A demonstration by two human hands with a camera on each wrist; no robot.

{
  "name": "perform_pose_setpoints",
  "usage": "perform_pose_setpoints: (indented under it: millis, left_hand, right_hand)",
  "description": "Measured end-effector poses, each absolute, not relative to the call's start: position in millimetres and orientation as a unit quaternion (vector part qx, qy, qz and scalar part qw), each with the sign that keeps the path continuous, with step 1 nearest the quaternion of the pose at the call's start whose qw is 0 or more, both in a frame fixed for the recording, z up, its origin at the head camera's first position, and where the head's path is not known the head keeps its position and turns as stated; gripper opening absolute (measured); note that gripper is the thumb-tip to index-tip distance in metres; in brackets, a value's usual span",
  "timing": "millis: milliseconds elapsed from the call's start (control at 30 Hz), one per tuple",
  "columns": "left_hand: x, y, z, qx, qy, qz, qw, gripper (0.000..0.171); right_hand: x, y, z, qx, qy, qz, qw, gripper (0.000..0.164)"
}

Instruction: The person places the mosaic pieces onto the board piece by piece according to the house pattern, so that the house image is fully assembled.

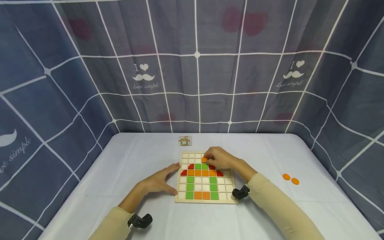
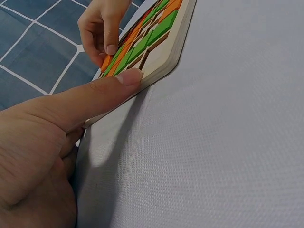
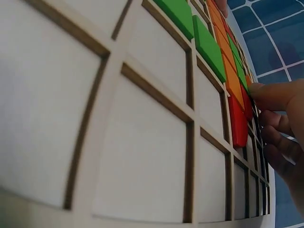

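A wooden grid board (image 1: 228, 188) lies on the table with green square tiles (image 1: 190, 187), orange square tiles (image 1: 198, 195) and red rounded-corner tiles (image 1: 219, 173) set in its cells. My right hand (image 1: 221, 158) pinches an orange tile (image 1: 204, 160) between thumb and finger, at the cells just above the upper green row. The same tile (image 2: 106, 63) shows under the fingertips in the left wrist view. Along the board's left side, my left hand (image 1: 156, 180) spreads its fingers, with the thumb (image 2: 107, 92) laid against the board's edge.
Behind the board lies a small card (image 1: 185, 140) printed with a coloured grid pattern. Two orange round pieces (image 1: 286, 177) lie on the white tablecloth (image 1: 264, 150) to the right. A grey-blue checked curtain (image 1: 216, 73) surrounds the table at the back and sides.
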State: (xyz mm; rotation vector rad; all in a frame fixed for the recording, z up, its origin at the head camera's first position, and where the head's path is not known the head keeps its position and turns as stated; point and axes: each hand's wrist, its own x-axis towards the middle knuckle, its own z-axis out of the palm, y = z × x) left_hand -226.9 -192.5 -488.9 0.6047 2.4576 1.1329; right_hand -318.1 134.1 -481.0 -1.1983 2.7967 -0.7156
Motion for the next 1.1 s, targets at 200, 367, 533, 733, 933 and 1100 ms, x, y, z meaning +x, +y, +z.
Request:
perform_pose_setpoints:
  millis: [200,367,533,733,933,1100]
  left_hand:
    - [-227.3,-192.5,-488.3,0.211,0.871,0.404,0.184,0.112]
    - [-227.0,-192.6,-487.5,0.211,0.872,0.402,0.183,0.112]
    - [-226.9,-192.3,-487.6,0.207,0.873,0.402,0.182,0.113]
    - [-226.7,-192.0,-487.7,0.205,0.872,0.405,0.183,0.113]
    - [-226.1,-191.8,-487.7,0.209,0.872,0.402,0.186,0.112]
    - [-226.3,-191.5,-487.7,0.212,0.871,0.402,0.185,0.112]
  right_hand:
    - [-317.9,133.9,-479.1,-0.389,0.893,-0.225,0.011,0.020]
    - [-317.2,134.8,-477.6,-0.390,0.893,-0.227,0.015,0.021]
    - [-316.9,134.5,-476.6,-0.389,0.893,-0.226,0.019,0.021]
    - [-314.1,139.3,-471.0,-0.384,0.895,-0.226,0.026,0.021]
    - [-311.3,159.2,-459.4,-0.380,0.893,-0.240,0.026,0.024]
    - [-308.1,185.6,-452.3,-0.370,0.894,-0.252,0.014,0.024]
